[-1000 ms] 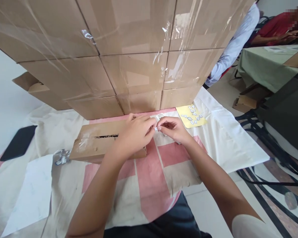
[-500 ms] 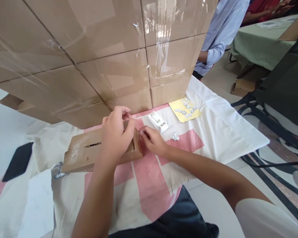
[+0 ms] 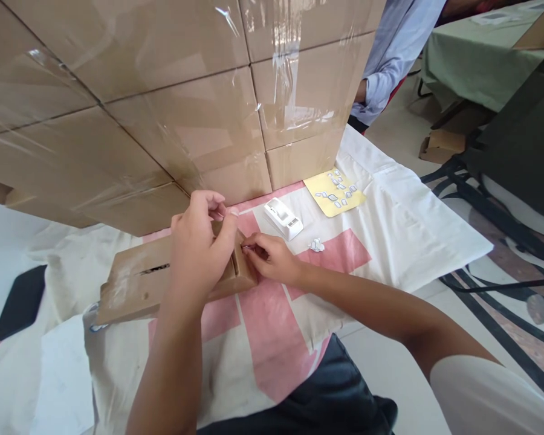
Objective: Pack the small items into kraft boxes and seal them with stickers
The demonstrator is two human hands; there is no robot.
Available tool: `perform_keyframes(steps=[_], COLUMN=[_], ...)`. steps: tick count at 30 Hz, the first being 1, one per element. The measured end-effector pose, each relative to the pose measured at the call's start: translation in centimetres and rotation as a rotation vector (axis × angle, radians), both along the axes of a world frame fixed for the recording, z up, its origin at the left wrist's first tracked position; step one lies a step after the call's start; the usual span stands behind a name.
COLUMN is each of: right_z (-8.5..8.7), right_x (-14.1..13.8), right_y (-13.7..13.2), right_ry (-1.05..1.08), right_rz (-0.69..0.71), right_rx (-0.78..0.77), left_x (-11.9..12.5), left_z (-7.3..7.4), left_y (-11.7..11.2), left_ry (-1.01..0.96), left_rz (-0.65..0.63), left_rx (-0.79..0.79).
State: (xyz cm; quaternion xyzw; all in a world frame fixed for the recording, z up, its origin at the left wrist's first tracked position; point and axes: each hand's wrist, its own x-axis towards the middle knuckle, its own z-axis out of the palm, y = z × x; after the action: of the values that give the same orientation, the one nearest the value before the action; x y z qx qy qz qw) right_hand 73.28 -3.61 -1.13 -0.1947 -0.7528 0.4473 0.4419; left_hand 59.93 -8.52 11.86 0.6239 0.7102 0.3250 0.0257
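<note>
Cardboard box (image 3: 147, 261): my right hand (image 3: 273, 258) bunched at its three-o'clock end, left hand (image 3: 198, 244) loosely curled; both holds unclear. Likely end-work; steadiness needed.

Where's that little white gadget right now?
In the head view, the white gadget lies on the tablecloth, just beyond the right hand and left of the yellow sheet.

Pale wall (image 3: 9, 235) stands left of the desk (image 3: 403, 223); beyond its right edge: pale floor (image 3: 399, 145), dark chair (image 3: 521, 145), green-draped table (image 3: 462, 66).
</note>
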Motion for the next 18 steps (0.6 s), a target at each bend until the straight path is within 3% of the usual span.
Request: perform_keyframes(steps=[3,10,14,18], right_z=[0.02,0.1,0.27,0.41], right_x=[0.19,0.75,0.69,0.7], right_y=[-0.24,-0.42,-0.39,-0.61], right_ry=[0.022,0.123,0.055,0.129], right_rz=[0.016,0.004,-0.029,-0.038], right_rx=[-0.027,0.188,0.125,0.104], left_x=[0.0,-0.18,-0.18,-0.14], left_z=[-0.01,-0.52,-0.55,-0.45], left_y=[0.1,0.34,0.38,0.32], left_ry=[-0.005,-0.022,-0.029,-0.03], left_rz=[0.001,0.025,0.016,0.009], left_rx=[-0.029,0.011,0.015,0.005])
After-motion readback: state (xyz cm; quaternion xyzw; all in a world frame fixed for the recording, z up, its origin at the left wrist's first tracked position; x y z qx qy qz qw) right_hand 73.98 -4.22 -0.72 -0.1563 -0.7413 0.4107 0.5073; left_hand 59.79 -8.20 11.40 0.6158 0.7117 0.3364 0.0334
